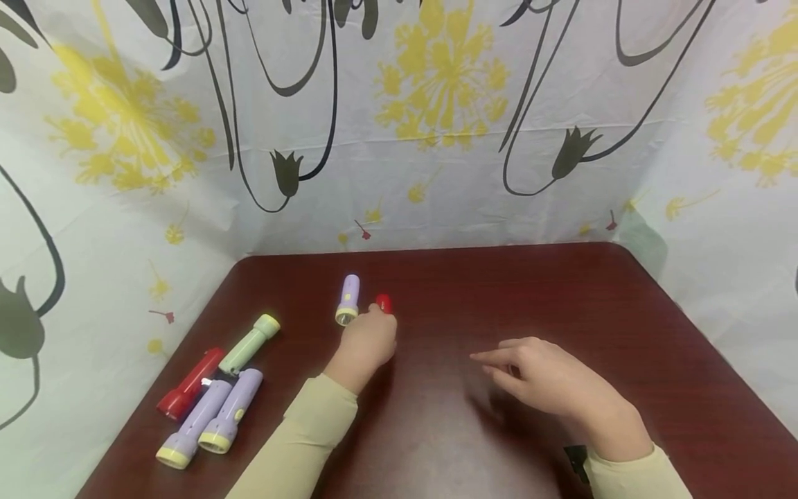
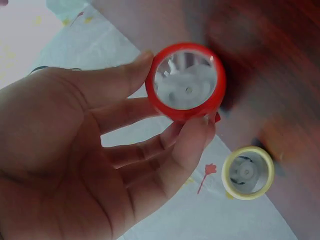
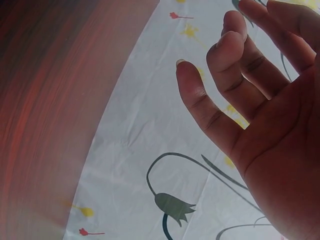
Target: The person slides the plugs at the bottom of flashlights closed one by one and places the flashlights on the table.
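Note:
My left hand (image 1: pixel 370 336) grips a red flashlight (image 1: pixel 384 303) near the back of the table. In the left wrist view, thumb and fingers curl round the red flashlight (image 2: pixel 186 107), its clear lens facing the camera. Just left of that hand a lilac flashlight (image 1: pixel 350 294) with a yellow rim lies lens end toward me; its lens end (image 2: pixel 248 172) also shows in the left wrist view. Over the right part of the table hangs my right hand (image 1: pixel 542 374), fingers loosely bent and holding nothing. In the right wrist view, the fingers of the right hand (image 3: pixel 270 100) are spread apart.
At the table's left side several flashlights lie close together: a green one (image 1: pixel 249 344), a red one (image 1: pixel 192 384) and two lilac ones, one lilac flashlight (image 1: pixel 233 409) nearer the middle. A patterned cloth (image 1: pixel 399 187) hangs round the dark red table (image 1: pixel 499 291).

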